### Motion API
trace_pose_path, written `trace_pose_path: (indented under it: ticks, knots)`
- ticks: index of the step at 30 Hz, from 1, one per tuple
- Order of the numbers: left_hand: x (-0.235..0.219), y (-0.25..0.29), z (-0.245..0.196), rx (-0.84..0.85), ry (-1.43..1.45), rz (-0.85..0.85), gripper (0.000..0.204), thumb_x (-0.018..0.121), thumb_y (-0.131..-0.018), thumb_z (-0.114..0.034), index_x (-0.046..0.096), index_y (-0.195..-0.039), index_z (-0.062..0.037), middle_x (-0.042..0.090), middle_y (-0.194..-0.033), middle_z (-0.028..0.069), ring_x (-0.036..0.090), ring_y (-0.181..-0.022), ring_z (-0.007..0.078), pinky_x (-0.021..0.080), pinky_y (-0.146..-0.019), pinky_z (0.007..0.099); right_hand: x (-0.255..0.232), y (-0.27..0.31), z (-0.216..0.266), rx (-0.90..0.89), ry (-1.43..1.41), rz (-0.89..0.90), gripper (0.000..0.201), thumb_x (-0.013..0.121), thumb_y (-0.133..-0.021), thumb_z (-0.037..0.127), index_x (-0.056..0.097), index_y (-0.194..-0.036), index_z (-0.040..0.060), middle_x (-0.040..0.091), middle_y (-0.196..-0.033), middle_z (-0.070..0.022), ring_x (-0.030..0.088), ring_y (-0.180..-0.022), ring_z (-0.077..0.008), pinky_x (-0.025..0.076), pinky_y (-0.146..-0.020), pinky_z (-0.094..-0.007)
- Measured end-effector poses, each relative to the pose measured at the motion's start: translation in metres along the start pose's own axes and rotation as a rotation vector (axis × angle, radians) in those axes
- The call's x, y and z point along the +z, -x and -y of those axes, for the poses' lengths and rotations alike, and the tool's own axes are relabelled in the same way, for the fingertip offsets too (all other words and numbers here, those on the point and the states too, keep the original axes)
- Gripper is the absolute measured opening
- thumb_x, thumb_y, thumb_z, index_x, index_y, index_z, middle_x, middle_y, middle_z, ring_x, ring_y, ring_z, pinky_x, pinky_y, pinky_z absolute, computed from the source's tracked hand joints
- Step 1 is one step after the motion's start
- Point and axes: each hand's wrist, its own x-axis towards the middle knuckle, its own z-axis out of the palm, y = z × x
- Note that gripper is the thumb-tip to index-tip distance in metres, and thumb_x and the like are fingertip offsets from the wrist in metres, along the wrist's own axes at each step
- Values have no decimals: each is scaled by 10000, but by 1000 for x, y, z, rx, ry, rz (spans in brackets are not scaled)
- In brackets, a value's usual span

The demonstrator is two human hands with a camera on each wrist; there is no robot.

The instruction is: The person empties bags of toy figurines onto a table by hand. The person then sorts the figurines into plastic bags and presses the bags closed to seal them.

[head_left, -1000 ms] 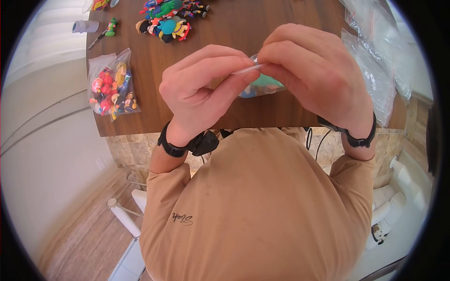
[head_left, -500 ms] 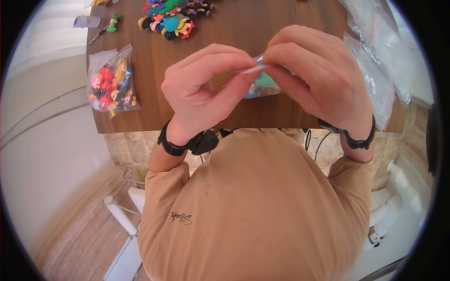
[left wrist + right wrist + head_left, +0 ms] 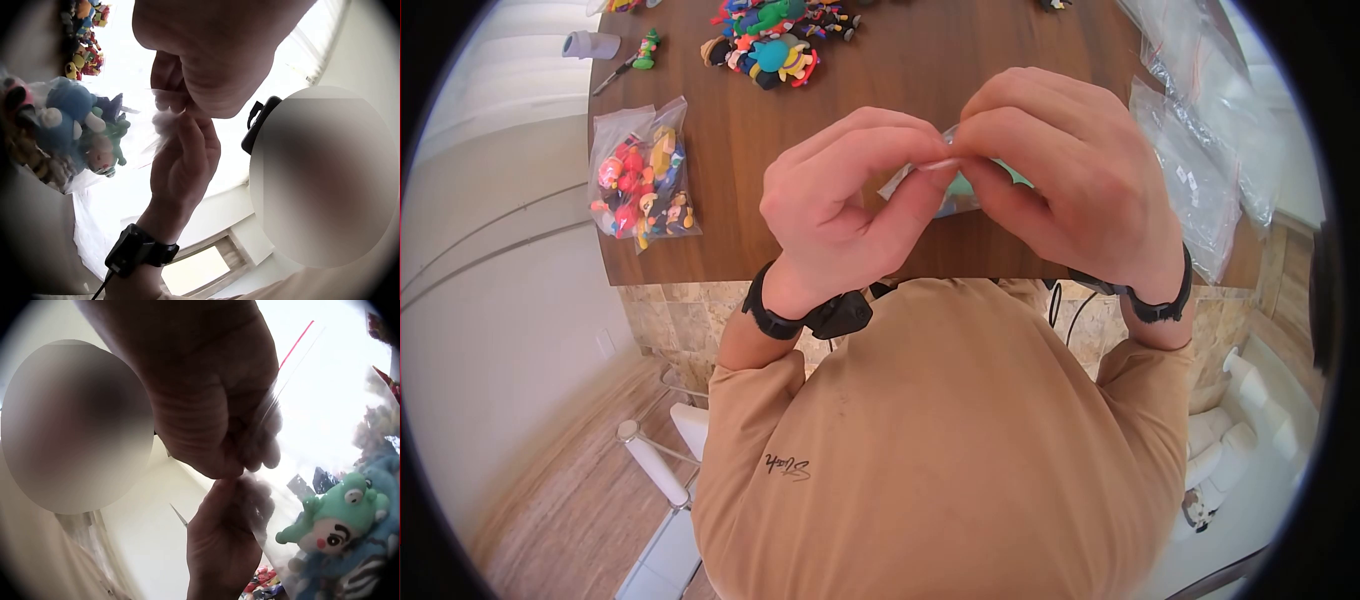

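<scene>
Between my two hands hangs a clear zip bag (image 3: pixel 956 203), pinched along its top edge. My left hand (image 3: pixel 840 205) holds that edge between thumb and fingers, and my right hand (image 3: pixel 1072 175) pinches it right beside, the fingertips almost meeting. Toy figures fill the bag's lower part. The left wrist view shows a blue figure (image 3: pixel 65 112) in it; in the right wrist view, a green figure with bulging eyes (image 3: pixel 340 515) presses against the plastic. From the head, my hands hide most of the bag.
Another bag of figures (image 3: pixel 640 185) lies on the table's left side. A pile of loose figures (image 3: pixel 765 50) sits at the back, with a small green figure (image 3: pixel 646 50) and a whitish cylinder (image 3: pixel 590 45) left of it. Flat clear bags (image 3: pixel 1200 185) overlap along the right edge.
Both hands have come slightly nearer to my body, the left also a little to the right. Their grip on the bag's top edge persists as the fingertips shift along it.
</scene>
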Motion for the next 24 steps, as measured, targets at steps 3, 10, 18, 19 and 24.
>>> trace_pose_path:
  ticks: [3,10,18,19,24]
  knots:
    - [-2,0,-4,-37,-10,-12,163,747,-749,79,695,-879,-3,711,-833,106,667,-687,169,523,-604,243,-2,-1,-2,-13,19,6,240,741,-669,-42,614,-865,13,616,-810,-102,612,-705,-284,486,-575,-357]
    - [-12,0,-5,-74,43,-12,157,754,-757,92,705,-884,14,719,-854,119,660,-690,148,505,-577,230,-22,8,-5,53,118,108,199,730,-733,-19,611,-888,17,617,-861,-109,604,-740,-312,476,-615,-372]
    - [-22,6,-5,-140,58,-35,137,744,-784,84,710,-905,29,720,-871,130,660,-716,137,465,-543,203,-32,24,-16,73,252,129,177,695,-785,-7,594,-927,21,606,-915,-109,596,-801,-316,465,-660,-382]
    - [-24,7,-4,-144,79,-46,129,739,-794,80,708,-910,35,719,-881,135,664,-728,144,476,-558,209,-34,24,-17,69,271,108,172,695,-783,14,576,-906,26,590,-879,-102,585,-782,-314,469,-651,-391]
    - [-27,6,-2,-143,146,-47,104,728,-822,68,702,-920,45,715,-908,148,673,-778,172,518,-633,241,-39,33,-22,107,329,108,152,680,-817,36,562,-913,34,579,-857,-99,579,-761,-312,475,-646,-397]
